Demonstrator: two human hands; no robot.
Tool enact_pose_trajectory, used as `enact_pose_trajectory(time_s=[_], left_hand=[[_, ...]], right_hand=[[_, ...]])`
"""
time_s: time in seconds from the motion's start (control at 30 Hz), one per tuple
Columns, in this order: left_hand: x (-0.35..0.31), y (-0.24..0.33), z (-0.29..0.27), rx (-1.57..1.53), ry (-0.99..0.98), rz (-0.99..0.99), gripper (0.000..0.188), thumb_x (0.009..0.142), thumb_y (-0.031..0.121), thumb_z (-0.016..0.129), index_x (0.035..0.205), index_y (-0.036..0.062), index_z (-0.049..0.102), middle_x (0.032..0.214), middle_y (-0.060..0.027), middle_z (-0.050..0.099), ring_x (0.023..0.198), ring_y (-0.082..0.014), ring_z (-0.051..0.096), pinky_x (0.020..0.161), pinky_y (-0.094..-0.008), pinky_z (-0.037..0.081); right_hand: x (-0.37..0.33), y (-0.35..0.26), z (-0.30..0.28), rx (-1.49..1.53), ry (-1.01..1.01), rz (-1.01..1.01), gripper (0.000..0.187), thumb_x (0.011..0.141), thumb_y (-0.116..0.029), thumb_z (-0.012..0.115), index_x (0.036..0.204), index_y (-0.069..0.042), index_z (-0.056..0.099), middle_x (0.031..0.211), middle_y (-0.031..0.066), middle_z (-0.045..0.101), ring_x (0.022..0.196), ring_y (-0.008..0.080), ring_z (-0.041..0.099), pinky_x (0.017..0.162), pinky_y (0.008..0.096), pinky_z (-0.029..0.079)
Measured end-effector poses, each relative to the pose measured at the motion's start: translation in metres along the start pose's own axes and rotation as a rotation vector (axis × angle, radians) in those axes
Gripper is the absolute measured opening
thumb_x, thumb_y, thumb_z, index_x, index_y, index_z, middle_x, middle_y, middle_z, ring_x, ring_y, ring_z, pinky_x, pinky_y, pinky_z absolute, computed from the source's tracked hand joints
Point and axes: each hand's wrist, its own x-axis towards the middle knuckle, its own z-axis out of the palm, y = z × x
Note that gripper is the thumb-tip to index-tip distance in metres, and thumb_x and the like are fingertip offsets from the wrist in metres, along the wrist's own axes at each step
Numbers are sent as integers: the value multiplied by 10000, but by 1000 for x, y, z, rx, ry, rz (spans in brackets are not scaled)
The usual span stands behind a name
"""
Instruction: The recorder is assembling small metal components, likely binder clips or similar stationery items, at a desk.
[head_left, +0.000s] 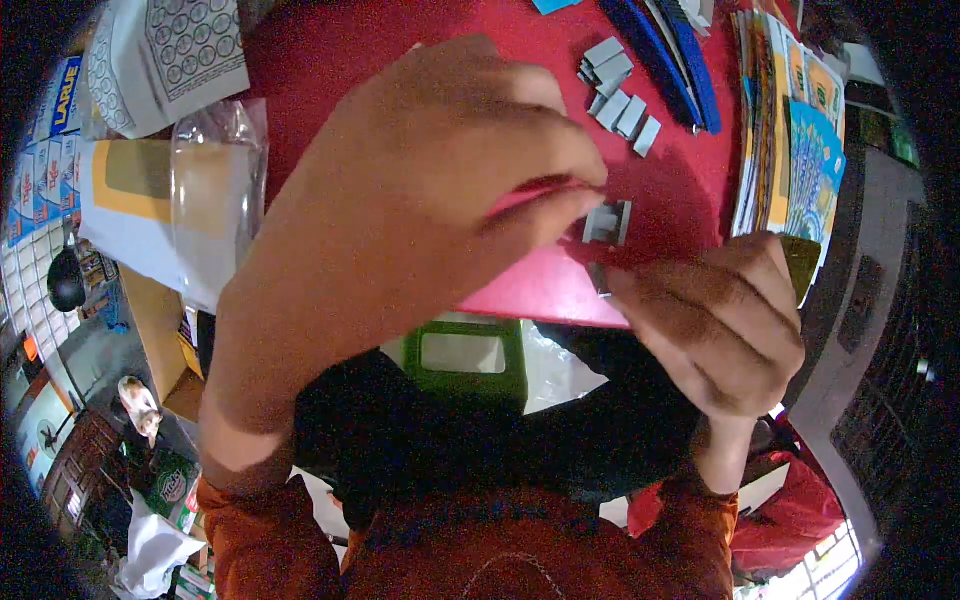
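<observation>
My left hand [455,165] reaches over the red table with its fingers curled and the thumb and index tips close together. Whatever is between those tips, if anything, I cannot make out. Just beyond them is a small grey channel-shaped piece [607,222], like a short strip of staples; whether the thumb touches it is unclear. My right hand [715,325] is closed, blurred a little, its fingertips pinching a second small grey piece [601,279] near the table's front edge. Farther back lies a loose group of similar grey pieces [630,115].
A blue zipped case [665,60] lies at the back of the red table [680,190]. Stacked booklets [790,130] line its right side. At left are a clear plastic bag [210,190] and printed paper [165,60]. A green basket [465,365] stands below the front edge; a cat [139,408] is on the floor.
</observation>
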Motion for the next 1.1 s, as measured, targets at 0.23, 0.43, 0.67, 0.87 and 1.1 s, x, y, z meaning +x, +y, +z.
enact_pose_trajectory(time_s=[0.23, 0.43, 0.67, 0.87, 1.1], left_hand=[[0, -4, 10, -22, 124, 47, 187, 772, 125, 854, 924, 92, 752, 902, -67, 707, 842, -278, 683, 767, -412, 507], [1, -8, 7, -26, 124, -8, 207, 753, 150, 867, 905, 105, 734, 877, -50, 696, 840, -277, 677, 780, -419, 496], [1, -1, 2, 82, 45, -35, 219, 739, 164, 881, 877, 115, 718, 884, -35, 689, 838, -270, 671, 782, -424, 493], [8, 5, -2, 188, -100, -118, 239, 714, 125, 894, 870, 121, 713, 882, -33, 687, 843, -269, 666, 800, -428, 491], [11, 12, -3, 112, 40, -32, 246, 707, 111, 897, 882, 105, 725, 874, -45, 684, 827, -276, 659, 801, -421, 484]], right_hand=[[3, -2, 11, -23, 61, -30, 316, 629, -106, 930, 929, -104, 834, 837, 12, 759, 726, 177, 634, 624, 317, 444], [11, -4, 16, -26, -4, 5, 344, 590, -123, 936, 919, -118, 837, 848, -15, 758, 726, 168, 615, 624, 316, 443], [8, -5, 19, -42, 17, -4, 368, 570, -107, 938, 925, -115, 841, 853, -10, 758, 729, 169, 616, 625, 318, 447], [10, -6, 19, -7, 11, 1, 370, 589, -96, 942, 944, -97, 833, 864, 11, 758, 724, 175, 629, 622, 324, 449], [7, -8, 16, -13, 5, 35, 369, 621, -94, 937, 974, -103, 833, 866, 8, 751, 729, 175, 641, 633, 332, 446]])
